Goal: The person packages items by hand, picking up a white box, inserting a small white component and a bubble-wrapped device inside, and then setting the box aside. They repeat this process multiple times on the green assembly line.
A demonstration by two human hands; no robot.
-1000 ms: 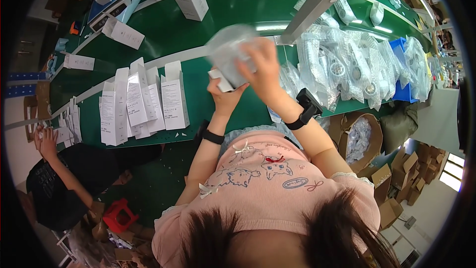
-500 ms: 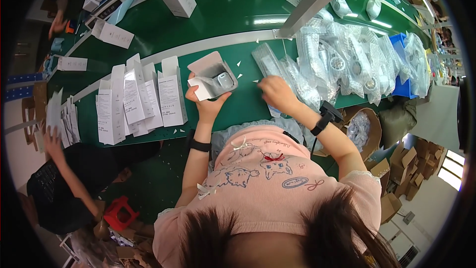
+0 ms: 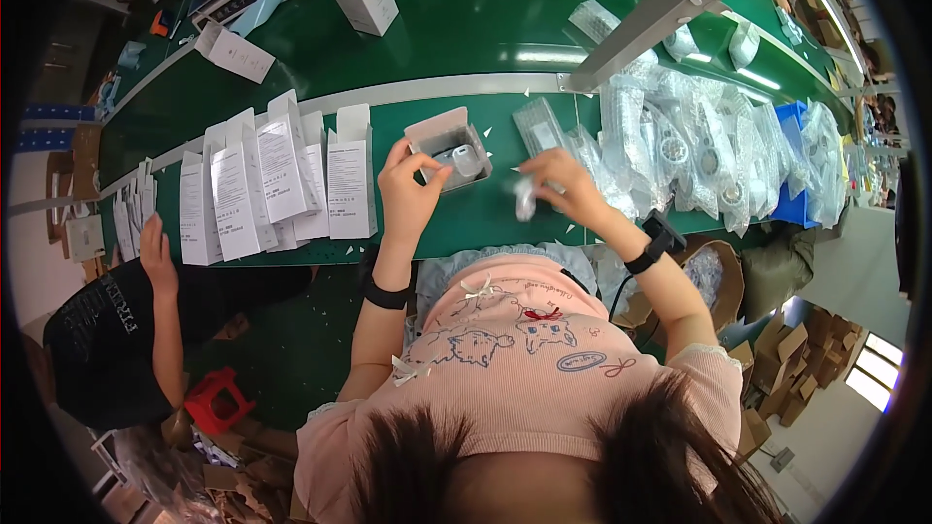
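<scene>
My left hand (image 3: 413, 180) grips the near left edge of a small white carton (image 3: 478, 178), its thumb at the opening. The carton's top is open, with a flap standing up at the back. Inside lies a whitish rounded device (image 3: 464, 159) with something dark beside it. To the right, my right hand (image 3: 568, 186) pinches a small whitish packet (image 3: 524, 200), smeared by motion; its contents cannot be made out. Just beyond that hand, long bubble-wrap sleeves (image 3: 537, 126) lie on the green table.
Several upright white cartons (image 3: 349, 184) stand at left. Bubble-wrapped devices (image 3: 670, 150) pile up at right beside a blue bin (image 3: 791, 204). A metal post (image 3: 660, 19) slants over the table. A co-worker's hand (image 3: 157, 252) is at far left; a red stool (image 3: 218, 400) stands below.
My right hand now has a small whitish packet and sits slightly further right. My left hand has shifted its grip from around the carton to its left edge. The co-worker's hand has moved right.
</scene>
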